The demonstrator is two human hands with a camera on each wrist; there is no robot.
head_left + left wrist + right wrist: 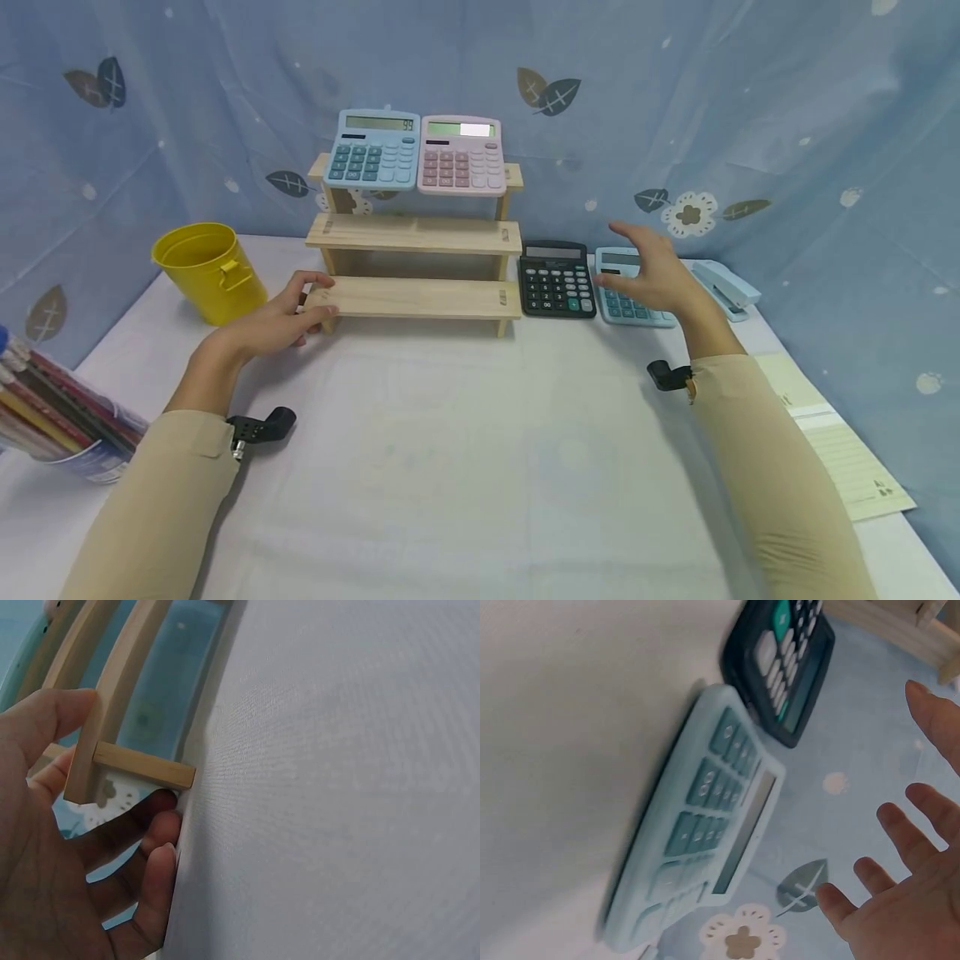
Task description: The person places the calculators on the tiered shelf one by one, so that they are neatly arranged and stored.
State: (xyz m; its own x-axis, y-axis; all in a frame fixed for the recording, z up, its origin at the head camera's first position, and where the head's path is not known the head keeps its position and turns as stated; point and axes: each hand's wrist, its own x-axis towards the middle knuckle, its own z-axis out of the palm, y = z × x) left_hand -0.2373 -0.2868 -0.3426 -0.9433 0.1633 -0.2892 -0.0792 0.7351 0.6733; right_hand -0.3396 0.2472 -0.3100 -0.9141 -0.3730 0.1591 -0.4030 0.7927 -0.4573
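A stepped wooden shelf stands at the back of the table. My left hand holds the left end of its lowest board, and in the left wrist view the thumb lies against that board. On the top step a blue calculator and a pink calculator lean side by side. Right of the shelf lie a black calculator and a light blue calculator. Above the light blue one hovers my right hand, fingers spread and holding nothing.
To the left stand a yellow bucket and a cup of pencils. A light blue stapler and paper pads lie along the right edge. Patterned blue cloth hangs behind the table.
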